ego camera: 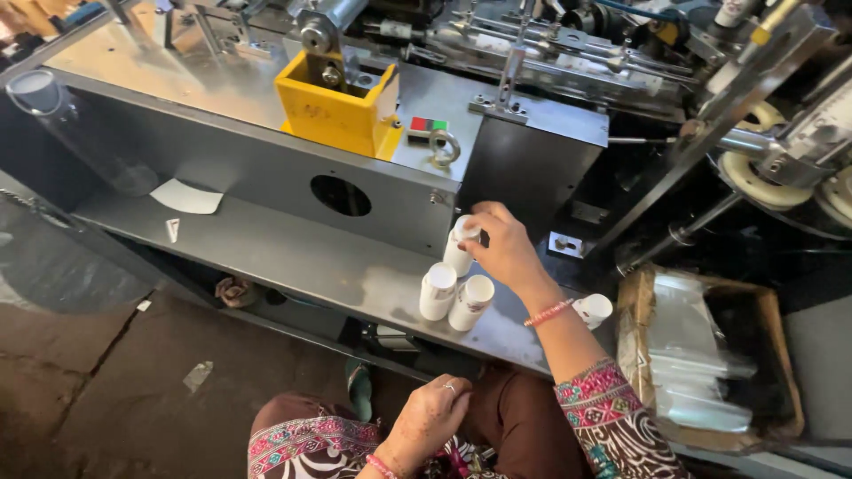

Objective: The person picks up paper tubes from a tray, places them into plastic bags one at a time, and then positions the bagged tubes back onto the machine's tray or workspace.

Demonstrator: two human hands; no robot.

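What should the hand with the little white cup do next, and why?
Probably set it down beside the others. The right hand grips a short stack of white paper cups by the top, low over the grey metal shelf. Two more cup stacks stand just in front of it, with bare shelf next to them. The left hand rests on the lap.

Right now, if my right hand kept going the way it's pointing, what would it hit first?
The right hand points up-left, fingers on a white cup. Straight on, it would push that cup into the machine's grey front panel, which looks to be just behind it, though depth is hard to judge.
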